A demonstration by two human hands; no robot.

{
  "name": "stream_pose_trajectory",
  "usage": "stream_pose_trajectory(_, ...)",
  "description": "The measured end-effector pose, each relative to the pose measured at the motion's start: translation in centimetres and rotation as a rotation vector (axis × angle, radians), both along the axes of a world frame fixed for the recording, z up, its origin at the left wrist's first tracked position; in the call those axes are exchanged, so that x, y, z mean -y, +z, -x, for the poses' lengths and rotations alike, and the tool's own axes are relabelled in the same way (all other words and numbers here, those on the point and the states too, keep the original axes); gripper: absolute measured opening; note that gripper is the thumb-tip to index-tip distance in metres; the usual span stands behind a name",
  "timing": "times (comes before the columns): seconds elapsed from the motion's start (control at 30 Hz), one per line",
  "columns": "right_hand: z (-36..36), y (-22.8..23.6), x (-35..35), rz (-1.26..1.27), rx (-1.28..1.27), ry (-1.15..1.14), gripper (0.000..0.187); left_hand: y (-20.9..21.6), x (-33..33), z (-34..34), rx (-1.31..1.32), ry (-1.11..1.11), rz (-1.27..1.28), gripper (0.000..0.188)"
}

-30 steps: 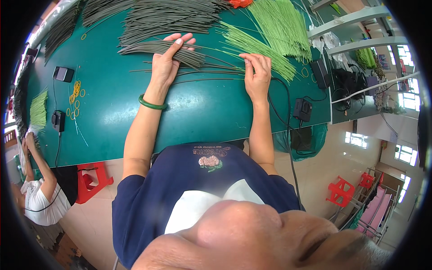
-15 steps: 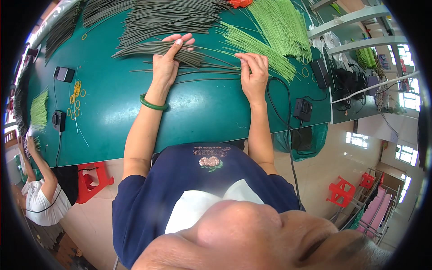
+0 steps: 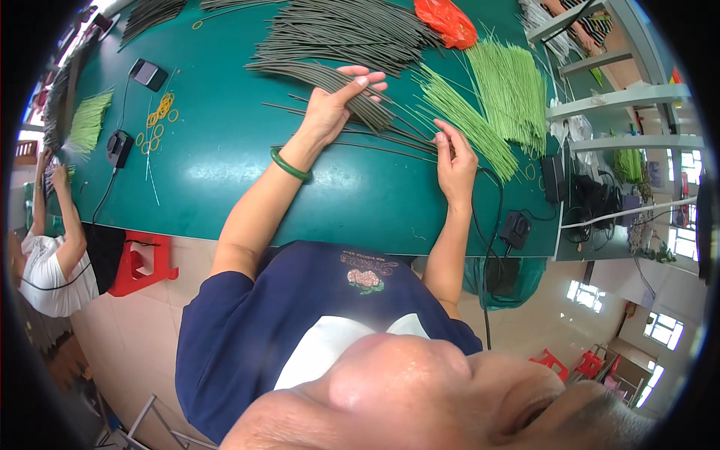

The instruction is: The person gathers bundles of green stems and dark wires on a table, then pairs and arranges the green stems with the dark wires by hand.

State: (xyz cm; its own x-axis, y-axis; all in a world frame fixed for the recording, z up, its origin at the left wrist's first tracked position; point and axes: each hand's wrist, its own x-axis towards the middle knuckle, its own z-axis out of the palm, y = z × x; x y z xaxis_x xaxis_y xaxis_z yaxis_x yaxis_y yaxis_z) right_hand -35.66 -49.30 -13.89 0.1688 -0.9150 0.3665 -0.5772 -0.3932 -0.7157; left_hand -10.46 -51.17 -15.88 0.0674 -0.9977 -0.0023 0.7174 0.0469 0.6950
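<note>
My left hand (image 3: 328, 114), with a green bangle (image 3: 289, 163) at its wrist, is closed round a bundle of dark grey-green stems (image 3: 300, 71). Its thumb lies over the stems and its fingers show beyond them. Several loose dark stems (image 3: 360, 144) stretch under that hand toward the right. At their right ends my right hand (image 3: 457, 166) is closed in a pinch, with a dark stem tip at its thumb and fingertips. How many stems it grips cannot be made out. A narrow pile of light green stems (image 3: 469, 116) lies just beyond the right hand.
A big heap of dark stems (image 3: 337, 34) covers the far middle of the green table (image 3: 217, 202). At the far right are more green stems (image 3: 514, 94) and a red plastic bag (image 3: 448, 22). Yellow rubber bands (image 3: 160, 112) and small black devices (image 3: 118, 148) lie left. Another person (image 3: 60, 262) works there.
The whole view has swung, so the table things appear farther right. My right hand has come slightly closer to the left, its fingertips now at the dark stem ends. The left hand keeps the bundle.
</note>
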Motion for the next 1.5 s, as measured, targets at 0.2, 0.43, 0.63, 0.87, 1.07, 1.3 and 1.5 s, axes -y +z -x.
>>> stream_pose_trajectory(0.2, -3.5, 0.0, 0.3, 0.002, 0.136, 0.085, 0.014, -0.6, -1.0, 2.7, 0.074, -0.169, -0.016, 0.026)
stream_pose_trajectory(0.43, -1.9, -1.4, 1.2, -0.047, 0.284, -0.041, 0.012, -0.5, -1.0, 2.6, 0.126, -0.176, -0.030, 0.037)
stream_pose_trajectory(0.63, 1.0, -2.0, 1.7, -0.049, 0.307, -0.187, 0.013, -0.2, 0.5, -0.3, 0.075, 0.047, 0.088, 0.031)
stream_pose_trajectory(0.87, 2.5, -2.3, 1.2, -0.130, -0.051, 0.031, 0.011, 1.0, 0.9, -2.1, -0.030, 0.161, 0.106, 0.027)
stream_pose_trajectory(1.07, 2.1, -3.1, 2.4, 0.222, -0.293, -0.282, 0.008, -0.6, 0.6, 0.3, 0.020, 0.009, -0.034, 0.025)
stream_pose_trajectory(1.3, 2.2, -4.4, 3.1, 0.279, -0.492, -0.215, 0.005, -1.2, 0.4, 1.1, 0.015, -0.027, -0.076, 0.023)
stream_pose_trajectory(1.5, 2.2, -3.8, 2.7, 0.245, -0.578, -0.184, 0.004, -0.9, 0.5, 0.9, 0.003, -0.014, -0.092, 0.023)
